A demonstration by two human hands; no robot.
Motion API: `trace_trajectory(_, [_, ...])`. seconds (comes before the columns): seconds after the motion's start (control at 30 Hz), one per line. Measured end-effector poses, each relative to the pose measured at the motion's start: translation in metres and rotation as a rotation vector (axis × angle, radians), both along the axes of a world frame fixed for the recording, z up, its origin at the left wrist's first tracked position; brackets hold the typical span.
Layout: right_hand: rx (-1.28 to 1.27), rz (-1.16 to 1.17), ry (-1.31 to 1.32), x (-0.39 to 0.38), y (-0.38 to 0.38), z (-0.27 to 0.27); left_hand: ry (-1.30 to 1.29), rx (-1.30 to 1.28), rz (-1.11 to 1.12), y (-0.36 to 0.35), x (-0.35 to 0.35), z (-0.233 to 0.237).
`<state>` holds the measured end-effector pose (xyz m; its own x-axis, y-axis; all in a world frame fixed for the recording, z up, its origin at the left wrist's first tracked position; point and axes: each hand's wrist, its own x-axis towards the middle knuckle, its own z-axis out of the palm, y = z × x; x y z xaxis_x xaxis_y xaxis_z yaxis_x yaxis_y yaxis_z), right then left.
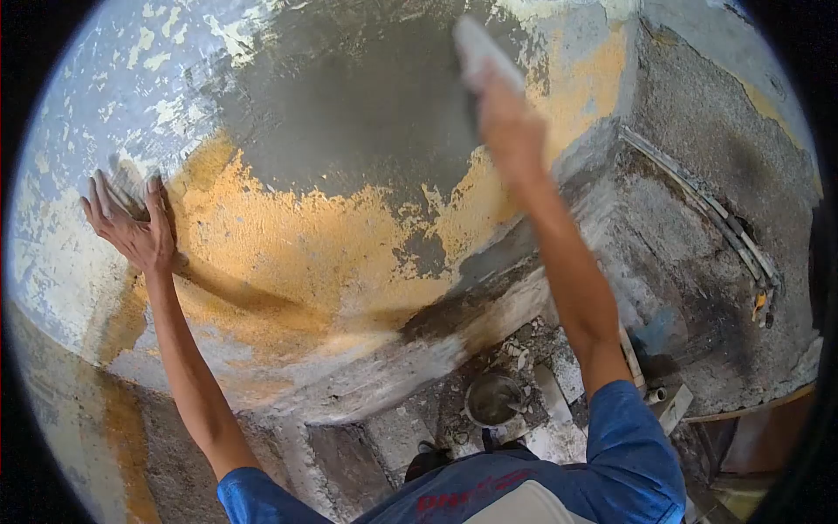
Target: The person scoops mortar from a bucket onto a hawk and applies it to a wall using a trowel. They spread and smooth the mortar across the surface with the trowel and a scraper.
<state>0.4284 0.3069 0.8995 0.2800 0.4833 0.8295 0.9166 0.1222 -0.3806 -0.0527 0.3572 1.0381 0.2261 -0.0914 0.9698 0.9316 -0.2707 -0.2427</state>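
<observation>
L hand (131, 223) spread flat on wall (288, 253), well off grey plaster patch (349, 113); R hand (511, 122) grips blurred trowel (482, 51), prob., at patch's edge.

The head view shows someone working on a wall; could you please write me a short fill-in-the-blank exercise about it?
1. The right hand holds the trowel ____ on the wall than the left hand lies.
2. The left hand lies open on the wall and holds ____.
3. The wet plaster beside the trowel is ____ in colour.
4. The person's sleeves are ____.

Missing words: higher; nothing; grey; blue.
</observation>
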Motion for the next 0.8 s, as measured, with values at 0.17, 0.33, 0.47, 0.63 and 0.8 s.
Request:
trace_trajectory(0.17, [0.160,0.134,-0.573,-0.119,-0.016,-0.122,0.000,-0.001,-0.023,-0.003,0.001,0.000])
trace_trajectory(0.33, [0.149,0.149,-0.472,-0.056,-0.056,-0.079,0.020,0.020,0.001,-0.002,0.000,0.003])
trace_trajectory(0.47, [0.312,-0.057,-0.137,0.032,-0.026,0.057,0.029,0.002,-0.033,-0.004,0.006,0.000])
trace_trajectory(0.63, [0.088,-0.056,-0.158,0.000,0.029,0.057,0.012,0.009,0.004,-0.004,0.005,0.002])
trace_trajectory(0.8, [0.198,0.316,-0.366,-0.079,-0.048,-0.064,0.035,0.021,-0.039,-0.001,0.001,0.002])
